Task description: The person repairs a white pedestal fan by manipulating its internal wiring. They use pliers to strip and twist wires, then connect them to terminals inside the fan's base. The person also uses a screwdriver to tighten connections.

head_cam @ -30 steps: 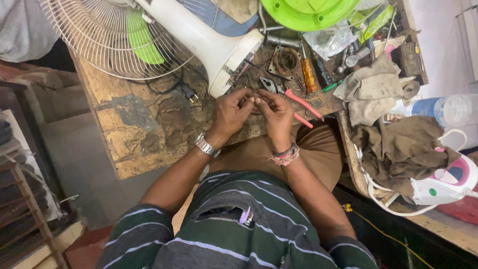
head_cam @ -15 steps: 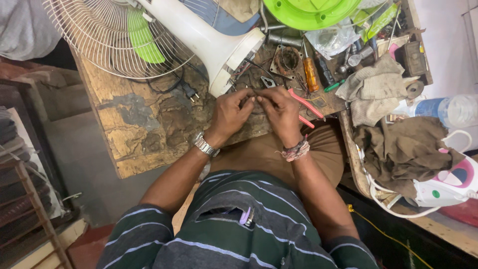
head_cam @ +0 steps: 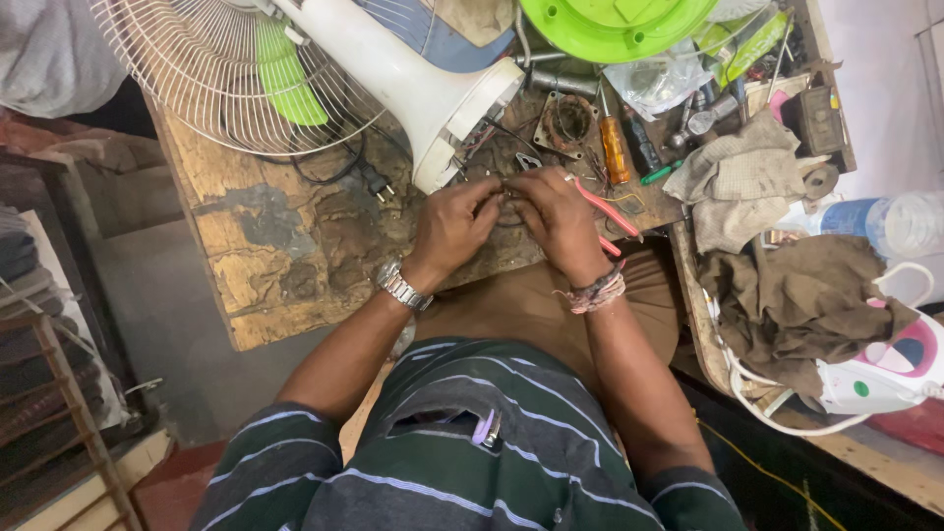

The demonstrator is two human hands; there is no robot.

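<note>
Wires point(head_cam: 503, 192), thin and dark, run from the open base of the white plastic fan point(head_cam: 413, 84) to the spot where both hands meet, at the near edge of the desk point(head_cam: 265, 265). The left hand point(head_cam: 454, 224), a metal link watch on its wrist, has its fingers point(head_cam: 487, 197) curled tight and pinched on the wires. The right hand point(head_cam: 559, 218), with braided threads round the wrist, is closed too; its fingertips press toward the same spot, and red-handled pliers point(head_cam: 602, 211) stick out from beside its palm, though I cannot tell whether it grips them.

The fan lies on its side, its smooth tapered stand pointing at the hands, its wire cage and green blades to the far left, a black plug and cord coiled under the cage.

The desk is rough wood, stained dark, with the surface peeling in patches. Grey floor shows beside it on the left.

To the right lie an orange-handled screwdriver point(head_cam: 614, 147), a rusty round metal part, crumpled beige and brown rags point(head_cam: 777, 295), a clear plastic bottle, and a white and pink clothes iron point(head_cam: 885, 369) with its white cord. A bright green plastic disc point(head_cam: 610, 25) sits at the far edge.
</note>
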